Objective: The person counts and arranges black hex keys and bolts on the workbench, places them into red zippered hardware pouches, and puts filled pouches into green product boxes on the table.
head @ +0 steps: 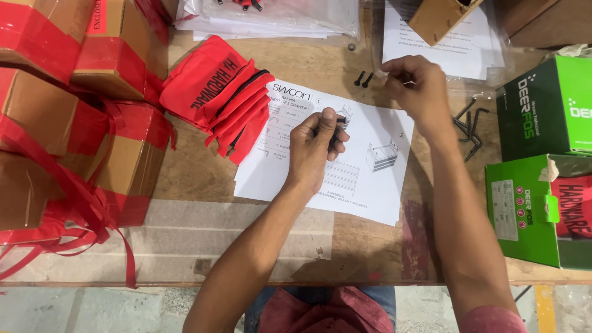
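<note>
My left hand [316, 143] is closed around several small black screws and rests on a white instruction sheet [370, 179] in the middle of the wooden table [197, 179]. Farther back and to the right, my right hand [416, 83] pinches a small clear plastic bag [382, 75] between thumb and fingers. Two black screws [364, 79] lie on the table just left of that bag. A stack of red fabric pouches [219, 95] lies left of the sheet.
Cardboard boxes [55, 117] bound with red tape fill the left side. Green cartons [542, 203] stand at the right, one holding red pouches. Black hex keys [468, 129] lie near my right forearm. Paper stacks in plastic [271, 18] and a wooden block [441, 18] sit at the back.
</note>
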